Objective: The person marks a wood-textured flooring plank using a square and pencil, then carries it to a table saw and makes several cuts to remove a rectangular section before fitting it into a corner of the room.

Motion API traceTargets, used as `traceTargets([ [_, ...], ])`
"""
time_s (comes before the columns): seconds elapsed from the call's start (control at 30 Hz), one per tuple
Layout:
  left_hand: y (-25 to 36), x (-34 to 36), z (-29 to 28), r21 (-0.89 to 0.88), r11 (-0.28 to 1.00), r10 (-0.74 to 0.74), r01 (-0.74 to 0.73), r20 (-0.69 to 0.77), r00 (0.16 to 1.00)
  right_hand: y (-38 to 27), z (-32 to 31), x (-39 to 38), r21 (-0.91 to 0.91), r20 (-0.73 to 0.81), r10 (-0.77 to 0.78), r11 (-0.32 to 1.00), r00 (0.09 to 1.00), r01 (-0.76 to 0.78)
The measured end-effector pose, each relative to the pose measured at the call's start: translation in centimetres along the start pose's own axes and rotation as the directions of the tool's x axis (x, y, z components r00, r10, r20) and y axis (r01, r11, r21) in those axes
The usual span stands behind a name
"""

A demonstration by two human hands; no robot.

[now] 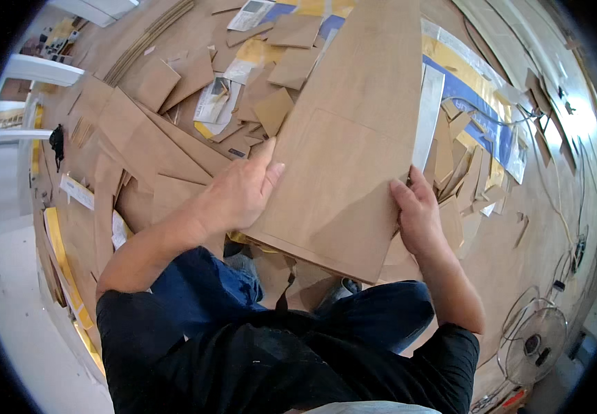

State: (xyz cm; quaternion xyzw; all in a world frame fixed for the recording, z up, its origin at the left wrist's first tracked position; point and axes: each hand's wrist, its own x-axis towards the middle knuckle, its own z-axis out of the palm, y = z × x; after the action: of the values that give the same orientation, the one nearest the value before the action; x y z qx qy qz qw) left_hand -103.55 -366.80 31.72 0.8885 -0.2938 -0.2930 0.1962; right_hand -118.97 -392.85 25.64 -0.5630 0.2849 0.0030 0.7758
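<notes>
Board (340, 165) light tan, faint wood grain; scraps (189, 81) tan-brown; packaging sheet (464, 90) toward far edge of floor (481, 272) blue, yellow, white; shirt (277, 366) black; jeans (198, 286) blue.

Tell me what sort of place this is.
Probably a room under renovation: wood-look offcuts lie scattered over the floor, with a long plank and blue-and-yellow wrapping among them.

Board offcuts (273, 112) on brown floor (495, 272)
</notes>
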Motion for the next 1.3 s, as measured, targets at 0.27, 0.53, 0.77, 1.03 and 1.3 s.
traceTargets([
  [0.27,2.0,1.9,1.6,-0.136,0.937,0.346,-0.322,0.237,0.908,-1.3,-4.6,-0.6,-0.874,-0.260,-0.256,0.471,0.931,-0.115],
  [0.53,-3.4,13.5,-2.6,-0.237,0.857,0.376,-0.458,-0.318,0.870,-0.8,-6.2,3.0,-0.929,-0.271,-0.362,0.340,0.892,-0.145],
  [0.77,-9.1,23.4,-1.0,-0.040,0.881,0.388,-0.472,-0.511,0.767,-2.2,-7.1,13.7,-0.989,-0.091,-0.479,0.147,0.873,-0.022],
  [1.03,-7.4,28.6,5.1,-0.049,0.841,0.462,-0.539,-0.452,0.763,0.0,-9.7,20.6,-0.994,-0.106,-0.544,0.073,0.832,-0.079],
  [1.3,-6.7,36.8,7.2,0.044,0.828,0.453,-0.559,-0.641,0.619,-1.3,-6.7,22.7,-0.994,-0.049,-0.636,-0.046,0.770,-0.102],
])
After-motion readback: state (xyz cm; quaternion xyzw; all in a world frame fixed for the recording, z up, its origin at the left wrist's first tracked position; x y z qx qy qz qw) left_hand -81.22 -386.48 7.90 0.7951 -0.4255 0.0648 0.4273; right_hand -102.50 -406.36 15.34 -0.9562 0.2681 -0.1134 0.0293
